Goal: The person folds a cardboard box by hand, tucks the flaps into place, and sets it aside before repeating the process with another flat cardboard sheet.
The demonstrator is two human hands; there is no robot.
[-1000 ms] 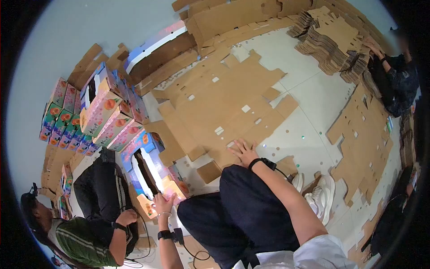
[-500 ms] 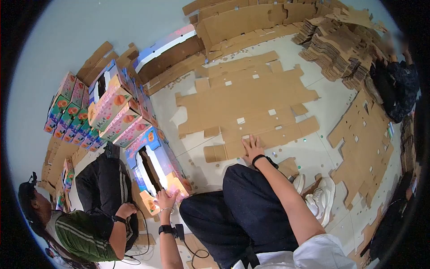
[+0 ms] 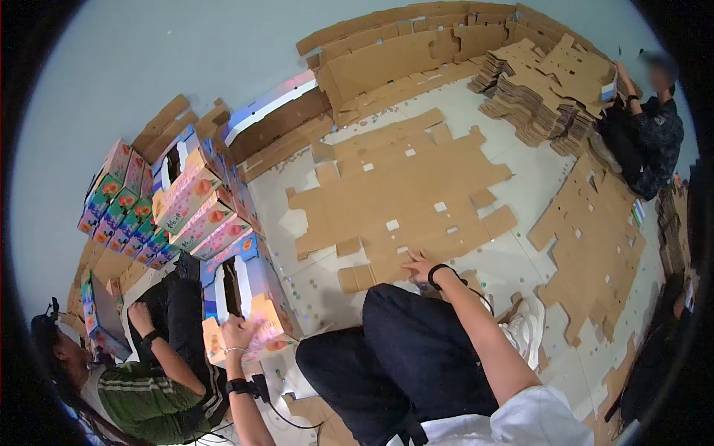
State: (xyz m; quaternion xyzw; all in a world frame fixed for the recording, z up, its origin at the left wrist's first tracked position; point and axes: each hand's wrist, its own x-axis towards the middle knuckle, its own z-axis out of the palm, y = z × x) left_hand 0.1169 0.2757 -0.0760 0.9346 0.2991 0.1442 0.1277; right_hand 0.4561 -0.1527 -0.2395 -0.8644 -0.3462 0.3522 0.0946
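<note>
A printed fruit carton (image 3: 256, 279), blue and white on top with peach pictures on its orange-pink end, stands on the floor by my left knee. A long slot runs along its top. My left hand (image 3: 236, 334) grips the carton's near top edge, fingers curled at the end of the slot. Farther right lies a large unfolded cardboard blank (image 3: 401, 186), plain brown side up, with several small cut-outs. My right hand (image 3: 421, 266) rests on the blank's near edge, fingers stretched apart and holding nothing.
Stacked printed cartons (image 3: 197, 197) stand beyond my carton. On the left sits a co-worker (image 3: 149, 390), with an upright carton (image 3: 104, 316) alongside. Flat cardboard piles (image 3: 535, 97) and another person (image 3: 647, 141) are at far right. Cardboard scraps (image 3: 320, 286) litter the floor.
The carton's near end flap, which stuck outward, now sits up against the carton, and my left hand has moved left with it. The co-worker's hand has shifted left; a carton now shows there.
</note>
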